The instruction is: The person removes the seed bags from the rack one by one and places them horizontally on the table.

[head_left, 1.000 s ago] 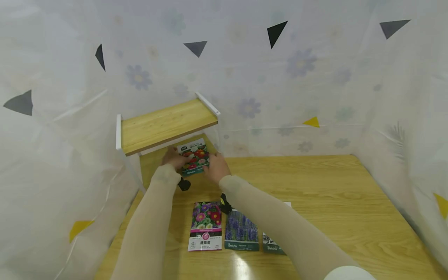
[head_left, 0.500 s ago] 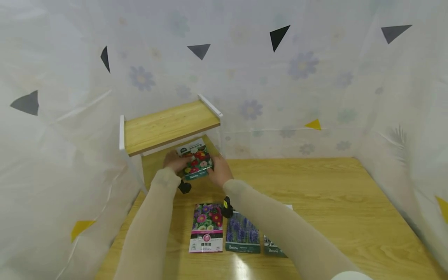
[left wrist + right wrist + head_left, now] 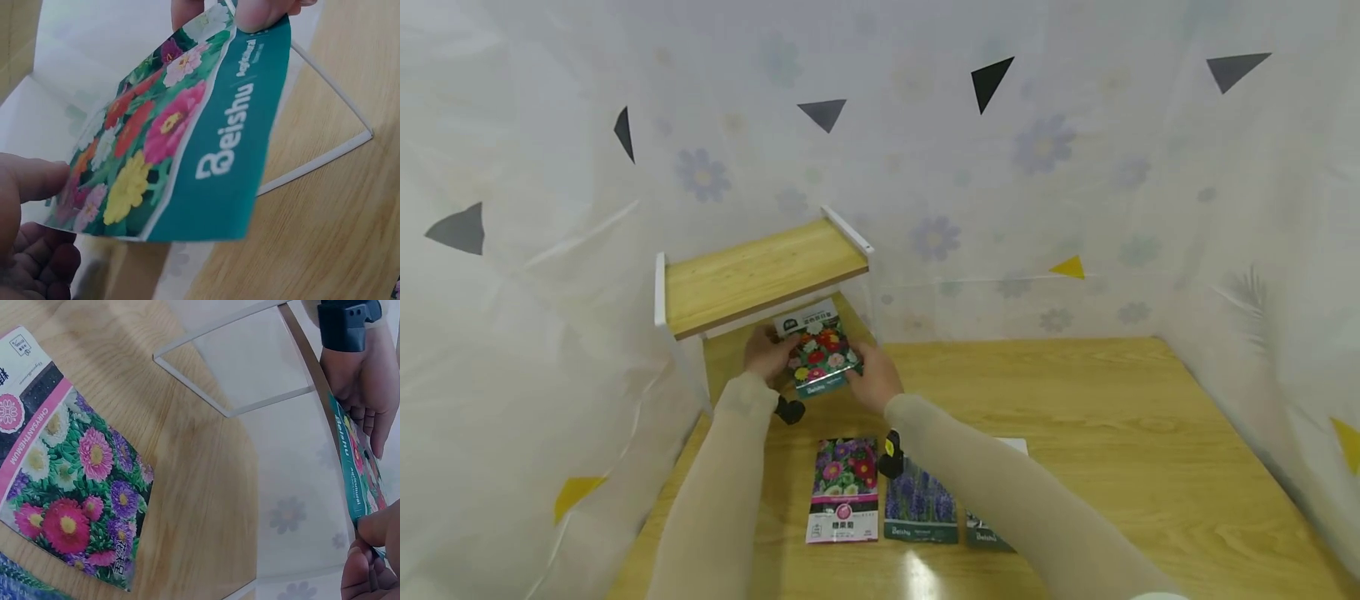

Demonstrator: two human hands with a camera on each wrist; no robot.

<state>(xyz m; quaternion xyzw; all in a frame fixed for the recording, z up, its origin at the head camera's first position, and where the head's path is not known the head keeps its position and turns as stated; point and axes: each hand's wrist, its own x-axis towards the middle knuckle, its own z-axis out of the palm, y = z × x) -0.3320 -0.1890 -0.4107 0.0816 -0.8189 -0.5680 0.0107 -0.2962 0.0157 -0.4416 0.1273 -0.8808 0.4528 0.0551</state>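
A seed packet [image 3: 817, 357] printed with zinnia-like flowers and a green "Beishu" band is held up just in front of the small shelf. My left hand [image 3: 767, 353] pinches its left edge, thumb on the printed face. Its right edge, near the lower corner, is gripped by my right hand [image 3: 876, 380]. In the left wrist view the packet [image 3: 150, 131] bows slightly between both hands. Below on the table lie a chrysanthemum packet [image 3: 842, 493], a packet with purple flower spikes [image 3: 917, 500] and a third packet [image 3: 987, 535], mostly hidden under my right forearm.
A small shelf [image 3: 767, 271] with a wooden top board and white side frames stands at the table's back left. The wooden table [image 3: 1075, 433] stretches away to the right. Pale plastic sheeting [image 3: 925, 167] with flower prints surrounds the table.
Both hands have drawn the zinnia-like packet a little toward me, away from the shelf, and more of its face shows. The packets on the table have stayed put.
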